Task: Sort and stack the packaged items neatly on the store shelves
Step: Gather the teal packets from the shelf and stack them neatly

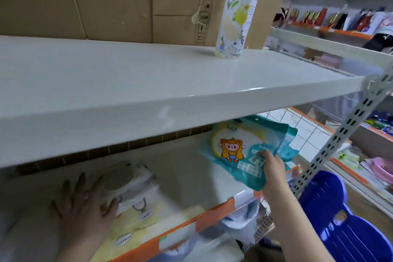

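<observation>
White metal shelves (148, 83), cardboard backing (106, 0), blue chair (340, 219).

Head cam, close, looks fwd/down at shelves (170, 100) (one view).

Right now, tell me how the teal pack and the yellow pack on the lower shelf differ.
The teal pack is tilted up off the shelf, pinched by the right hand; the yellow pack lies flat with the left hand spread open beside it, across a clear-wrapped item. The teal pack shows an orange cartoon figure; the yellow pack shows only small labels. The teal pack sits at the shelf's right end, the yellow pack further left. Both are soft, flat packages.
</observation>
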Demonstrator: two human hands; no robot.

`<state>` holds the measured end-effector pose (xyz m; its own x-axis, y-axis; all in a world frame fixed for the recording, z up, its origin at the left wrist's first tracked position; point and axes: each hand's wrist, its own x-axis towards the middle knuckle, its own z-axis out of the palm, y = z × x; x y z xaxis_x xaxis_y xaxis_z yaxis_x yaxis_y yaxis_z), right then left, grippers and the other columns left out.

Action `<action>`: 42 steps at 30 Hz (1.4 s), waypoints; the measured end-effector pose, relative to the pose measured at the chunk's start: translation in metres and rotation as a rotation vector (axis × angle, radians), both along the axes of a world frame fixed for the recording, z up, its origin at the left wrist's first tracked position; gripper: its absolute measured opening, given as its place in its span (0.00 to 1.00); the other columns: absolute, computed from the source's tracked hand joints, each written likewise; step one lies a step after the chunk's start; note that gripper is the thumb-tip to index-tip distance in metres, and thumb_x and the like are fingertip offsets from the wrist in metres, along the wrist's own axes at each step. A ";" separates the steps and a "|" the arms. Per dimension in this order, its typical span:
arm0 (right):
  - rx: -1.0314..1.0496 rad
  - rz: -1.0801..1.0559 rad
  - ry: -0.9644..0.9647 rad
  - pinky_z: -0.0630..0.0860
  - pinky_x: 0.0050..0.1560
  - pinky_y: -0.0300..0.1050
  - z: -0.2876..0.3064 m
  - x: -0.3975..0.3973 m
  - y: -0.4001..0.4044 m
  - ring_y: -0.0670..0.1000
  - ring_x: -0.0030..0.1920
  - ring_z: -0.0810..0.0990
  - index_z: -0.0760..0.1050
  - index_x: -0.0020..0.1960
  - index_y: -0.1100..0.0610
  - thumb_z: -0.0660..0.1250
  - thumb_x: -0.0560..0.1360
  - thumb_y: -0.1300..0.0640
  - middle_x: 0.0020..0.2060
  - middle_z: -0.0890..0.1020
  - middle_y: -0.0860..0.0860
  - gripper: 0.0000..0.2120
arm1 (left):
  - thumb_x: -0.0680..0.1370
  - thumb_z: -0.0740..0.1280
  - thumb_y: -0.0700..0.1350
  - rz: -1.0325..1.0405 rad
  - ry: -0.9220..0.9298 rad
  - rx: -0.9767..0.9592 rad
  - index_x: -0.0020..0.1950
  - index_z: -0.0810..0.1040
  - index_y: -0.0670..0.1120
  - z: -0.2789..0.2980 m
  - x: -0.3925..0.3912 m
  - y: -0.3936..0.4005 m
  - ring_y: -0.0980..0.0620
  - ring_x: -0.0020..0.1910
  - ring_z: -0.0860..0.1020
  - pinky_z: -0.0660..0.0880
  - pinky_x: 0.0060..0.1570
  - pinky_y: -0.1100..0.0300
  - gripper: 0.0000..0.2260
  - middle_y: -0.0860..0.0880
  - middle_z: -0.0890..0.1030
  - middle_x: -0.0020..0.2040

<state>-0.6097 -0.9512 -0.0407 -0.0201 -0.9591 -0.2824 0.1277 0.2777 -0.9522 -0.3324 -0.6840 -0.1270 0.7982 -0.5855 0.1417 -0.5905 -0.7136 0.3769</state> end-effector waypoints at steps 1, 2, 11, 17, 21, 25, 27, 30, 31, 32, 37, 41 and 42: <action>-0.013 -0.002 -0.006 0.79 0.43 0.53 0.002 -0.005 -0.019 0.56 0.39 0.80 0.71 0.54 0.56 0.62 0.77 0.58 0.43 0.79 0.55 0.06 | 0.65 0.56 0.64 -0.025 0.037 0.001 0.62 0.78 0.50 0.001 -0.006 -0.005 0.34 0.70 0.61 0.58 0.64 0.32 0.32 0.40 0.72 0.69; -0.021 -0.001 -0.009 0.79 0.46 0.57 0.005 -0.009 -0.035 0.57 0.42 0.81 0.72 0.55 0.55 0.63 0.77 0.56 0.45 0.80 0.55 0.07 | 0.65 0.55 0.65 0.005 0.002 0.044 0.61 0.79 0.50 -0.004 -0.011 -0.008 0.35 0.70 0.62 0.58 0.64 0.33 0.32 0.40 0.73 0.68; -0.202 -0.054 0.182 0.75 0.58 0.51 0.000 -0.030 -0.166 0.57 0.54 0.78 0.71 0.65 0.56 0.66 0.75 0.60 0.61 0.78 0.60 0.18 | 0.75 0.68 0.54 0.178 0.098 0.124 0.67 0.73 0.54 -0.021 -0.037 -0.018 0.40 0.70 0.63 0.58 0.65 0.43 0.21 0.44 0.68 0.70; -0.466 0.059 0.787 0.67 0.67 0.56 -0.014 -0.042 -0.184 0.61 0.70 0.65 0.63 0.73 0.50 0.71 0.71 0.59 0.73 0.64 0.58 0.33 | 0.69 0.56 0.60 0.169 -0.167 0.076 0.57 0.80 0.43 -0.025 -0.056 -0.019 0.33 0.61 0.70 0.61 0.58 0.37 0.28 0.36 0.77 0.59; -0.531 0.250 1.315 0.65 0.60 0.53 -0.023 -0.038 -0.185 0.60 0.63 0.70 0.79 0.57 0.52 0.58 0.79 0.50 0.62 0.76 0.60 0.14 | 0.73 0.55 0.60 0.181 -0.233 0.054 0.58 0.81 0.42 -0.023 -0.072 -0.015 0.32 0.61 0.72 0.64 0.58 0.36 0.28 0.36 0.77 0.61; -0.435 0.254 1.388 0.66 0.59 0.52 -0.015 -0.028 -0.180 0.61 0.60 0.71 0.77 0.59 0.56 0.52 0.79 0.50 0.59 0.77 0.62 0.19 | 0.69 0.56 0.61 0.201 -0.165 0.130 0.60 0.80 0.46 -0.024 -0.077 -0.007 0.32 0.64 0.70 0.65 0.58 0.34 0.29 0.38 0.76 0.63; -0.515 0.257 1.353 0.68 0.59 0.53 -0.014 -0.025 -0.170 0.63 0.61 0.72 0.77 0.62 0.55 0.56 0.78 0.48 0.61 0.77 0.62 0.19 | 0.70 0.55 0.62 0.209 -0.130 0.151 0.61 0.80 0.46 -0.021 -0.076 -0.001 0.34 0.65 0.70 0.67 0.57 0.35 0.29 0.39 0.77 0.63; -0.707 0.255 1.226 0.72 0.55 0.56 -0.014 -0.014 -0.140 0.67 0.56 0.75 0.79 0.59 0.58 0.63 0.76 0.53 0.56 0.79 0.64 0.15 | 0.69 0.55 0.61 0.239 -0.088 0.158 0.61 0.79 0.45 -0.012 -0.071 0.011 0.36 0.63 0.71 0.71 0.55 0.37 0.30 0.39 0.77 0.62; -0.771 0.278 1.178 0.73 0.52 0.57 -0.015 -0.008 -0.127 0.67 0.53 0.75 0.79 0.56 0.60 0.65 0.76 0.55 0.54 0.80 0.66 0.13 | 0.69 0.55 0.60 0.254 -0.083 0.150 0.60 0.79 0.45 -0.008 -0.070 0.017 0.36 0.62 0.73 0.71 0.55 0.37 0.29 0.39 0.77 0.62; -0.826 0.317 1.121 0.73 0.49 0.56 -0.017 -0.001 -0.112 0.67 0.51 0.76 0.80 0.54 0.61 0.65 0.76 0.57 0.52 0.80 0.66 0.11 | 0.69 0.55 0.59 0.269 -0.085 0.129 0.60 0.79 0.44 -0.004 -0.068 0.024 0.37 0.61 0.74 0.72 0.54 0.39 0.29 0.39 0.78 0.61; -0.782 0.568 0.770 0.75 0.50 0.55 -0.032 0.047 -0.019 0.61 0.49 0.79 0.79 0.55 0.58 0.66 0.76 0.61 0.51 0.81 0.59 0.09 | 0.75 0.64 0.52 0.302 -0.117 -0.032 0.64 0.75 0.44 0.019 -0.048 0.080 0.41 0.58 0.77 0.75 0.53 0.47 0.20 0.43 0.77 0.63; -0.701 0.747 0.572 0.71 0.46 0.47 -0.038 0.094 0.071 0.53 0.45 0.77 0.77 0.53 0.52 0.64 0.78 0.58 0.46 0.80 0.52 0.06 | 0.76 0.63 0.52 0.293 -0.145 -0.080 0.64 0.75 0.46 0.041 -0.026 0.142 0.43 0.52 0.80 0.77 0.46 0.51 0.19 0.46 0.79 0.59; -0.681 0.798 0.530 0.71 0.46 0.47 -0.039 0.107 0.093 0.53 0.46 0.78 0.77 0.52 0.51 0.64 0.78 0.59 0.46 0.81 0.52 0.06 | 0.75 0.59 0.54 0.275 -0.153 -0.097 0.61 0.76 0.46 0.046 -0.020 0.161 0.42 0.48 0.81 0.77 0.43 0.52 0.19 0.46 0.80 0.55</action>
